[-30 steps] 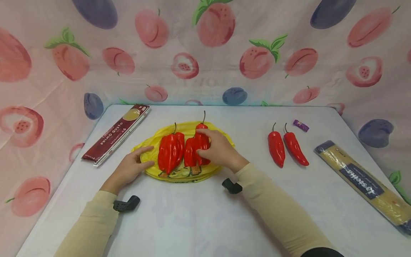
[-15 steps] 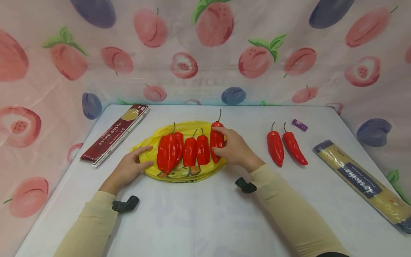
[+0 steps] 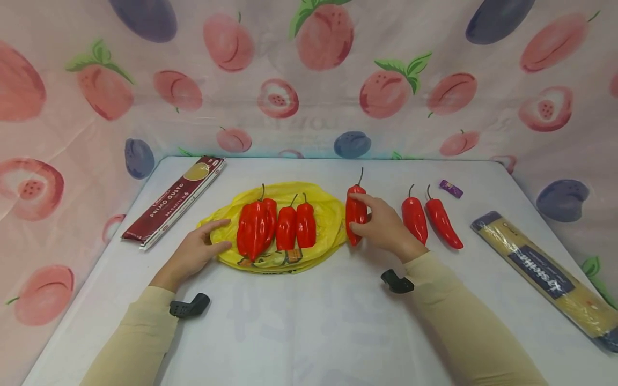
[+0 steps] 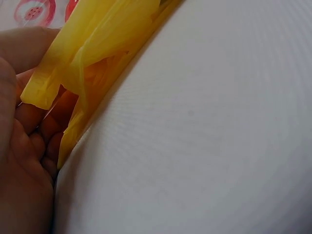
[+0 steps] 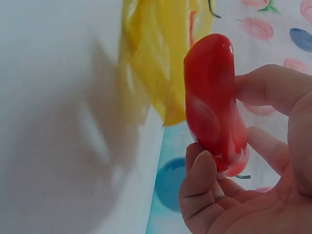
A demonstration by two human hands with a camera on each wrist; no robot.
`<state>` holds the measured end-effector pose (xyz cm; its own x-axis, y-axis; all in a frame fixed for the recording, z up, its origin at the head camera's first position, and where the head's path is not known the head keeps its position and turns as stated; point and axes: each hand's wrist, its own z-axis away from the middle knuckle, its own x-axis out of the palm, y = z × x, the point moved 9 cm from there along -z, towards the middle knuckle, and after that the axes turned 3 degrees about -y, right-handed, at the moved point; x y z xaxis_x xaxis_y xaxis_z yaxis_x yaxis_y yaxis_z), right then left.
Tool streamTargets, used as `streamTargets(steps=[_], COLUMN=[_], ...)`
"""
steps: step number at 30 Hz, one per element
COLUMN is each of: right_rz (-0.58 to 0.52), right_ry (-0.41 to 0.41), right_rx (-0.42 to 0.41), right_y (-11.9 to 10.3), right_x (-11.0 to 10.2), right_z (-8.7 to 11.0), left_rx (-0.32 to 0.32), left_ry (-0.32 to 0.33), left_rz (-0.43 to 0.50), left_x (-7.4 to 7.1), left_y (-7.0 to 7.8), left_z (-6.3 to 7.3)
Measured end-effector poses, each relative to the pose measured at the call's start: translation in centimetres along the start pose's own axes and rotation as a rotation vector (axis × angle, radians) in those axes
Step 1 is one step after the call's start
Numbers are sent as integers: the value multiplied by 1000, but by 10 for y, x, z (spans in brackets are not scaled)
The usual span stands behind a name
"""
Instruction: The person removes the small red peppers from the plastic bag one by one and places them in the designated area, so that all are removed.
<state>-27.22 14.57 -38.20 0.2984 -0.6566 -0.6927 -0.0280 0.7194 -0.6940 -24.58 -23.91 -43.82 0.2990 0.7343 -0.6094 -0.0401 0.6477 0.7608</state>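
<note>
In the head view, my right hand [image 3: 386, 226] grips a red chili pepper [image 3: 356, 212] between thumb and fingers, just off the right edge of a flattened yellow plastic bag [image 3: 330, 214]. The right wrist view shows this pepper [image 5: 210, 92] with its stem end tipped away. My left hand [image 3: 192, 252] holds the bag's left edge; in the left wrist view a fold of bag [image 4: 92, 53] lies between thumb and curled fingers. On top of the bag lie several more red peppers [image 3: 286, 228], clustered at left and side by side in the middle.
Right of my right hand are two red peppers [image 3: 443, 222], one partly hidden, near a small purple wrapped packet [image 3: 451, 188]. A blue-and-yellow spaghetti pack [image 3: 545, 276] lies at far right. Another spaghetti pack [image 3: 174, 201], dark red, sits back left. A fruit-print cloth [image 3: 309, 123] hangs behind.
My right hand has moved rightward with the pepper, from over the bag to just beyond its right edge, uncovering the two middle peppers. The left hand stays at the bag's edge.
</note>
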Motion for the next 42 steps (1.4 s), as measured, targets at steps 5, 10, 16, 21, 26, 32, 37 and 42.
streamTargets(steps=[5, 10, 16, 21, 26, 32, 37, 42], right_rz=[14, 45, 82, 105, 112, 124, 153, 174], right_ry=[4, 8, 22, 15, 0, -3, 8, 7], right_rx=[47, 72, 63, 66, 81, 105, 115, 123], right_y=[16, 30, 43, 51, 60, 67, 68, 69], right_x=[-5, -11, -18, -22, -25, -27, -30, -30], right_z=[2, 6, 8, 10, 12, 15, 16, 16], left_rx=[1, 3, 0, -2, -2, -3, 2, 5], left_ry=[5, 9, 10, 5, 3, 5, 3, 2], left_rz=[4, 12, 16, 12, 16, 10, -2, 0], left_x=[0, 0, -1, 0, 0, 0, -1, 0], left_y=[-1, -1, 1, 0, 0, -1, -1, -1], left_z=[-1, -1, -1, -1, 0, -1, -1, -1])
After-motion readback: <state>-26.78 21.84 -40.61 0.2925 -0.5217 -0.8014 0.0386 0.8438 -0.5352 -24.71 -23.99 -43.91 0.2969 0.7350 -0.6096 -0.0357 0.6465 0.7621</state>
